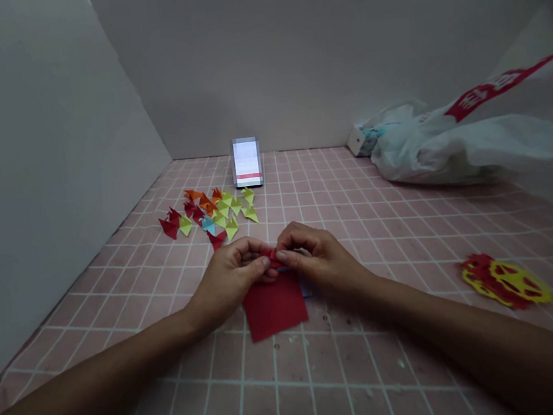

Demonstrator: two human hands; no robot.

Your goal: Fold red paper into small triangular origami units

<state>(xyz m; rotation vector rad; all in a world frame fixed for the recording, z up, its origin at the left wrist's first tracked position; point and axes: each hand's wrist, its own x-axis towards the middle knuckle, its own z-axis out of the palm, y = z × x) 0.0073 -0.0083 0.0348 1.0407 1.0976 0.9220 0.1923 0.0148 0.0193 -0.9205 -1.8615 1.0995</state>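
Between my two hands is a small folded piece of red paper point(273, 256), pinched from both sides and partly covered by the fingers. My left hand point(236, 269) grips its left side with thumb and fingertips. On its right side, the thumb and forefinger of my right hand point(314, 250) press it. Flat on the table just beneath lies a stack of red square paper point(275, 306), with a bluish edge showing at its right. Several small folded paper birds point(221, 210) in red, orange, yellow and blue stand beyond my left hand.
A phone with a lit, blurred screen point(246, 163) stands at the back. Red and yellow paper cut-outs point(507, 281) lie at the right. A white plastic bag point(439, 149) and a small box point(361, 141) sit at the back right. Walls border the pink checked tablecloth point(334, 187).
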